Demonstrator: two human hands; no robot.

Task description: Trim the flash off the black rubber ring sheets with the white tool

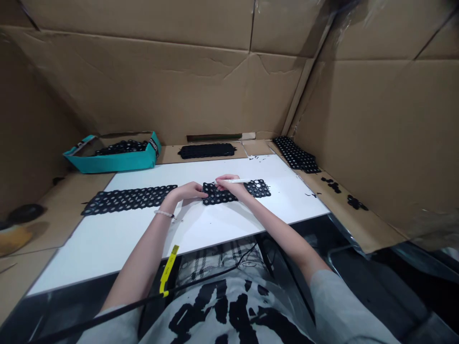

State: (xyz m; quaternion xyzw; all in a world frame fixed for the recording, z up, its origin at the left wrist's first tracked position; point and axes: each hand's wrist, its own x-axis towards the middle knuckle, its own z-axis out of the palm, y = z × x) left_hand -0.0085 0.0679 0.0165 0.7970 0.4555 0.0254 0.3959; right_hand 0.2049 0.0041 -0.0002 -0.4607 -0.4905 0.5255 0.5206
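A white board (111, 246) carries a longer black strip (131, 199) and a shorter strip (215, 196).

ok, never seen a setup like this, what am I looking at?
No machine here: a person works bare-handed, filmed by one head-worn camera looking forward and down. The right hand holds a slim white pen-like tool over a black perforated strip; the left hand is at that strip's left end. Another black strip lies farther left on the same white board. At the back left, a teal box holds more black pieces; cardboard walls stand behind.
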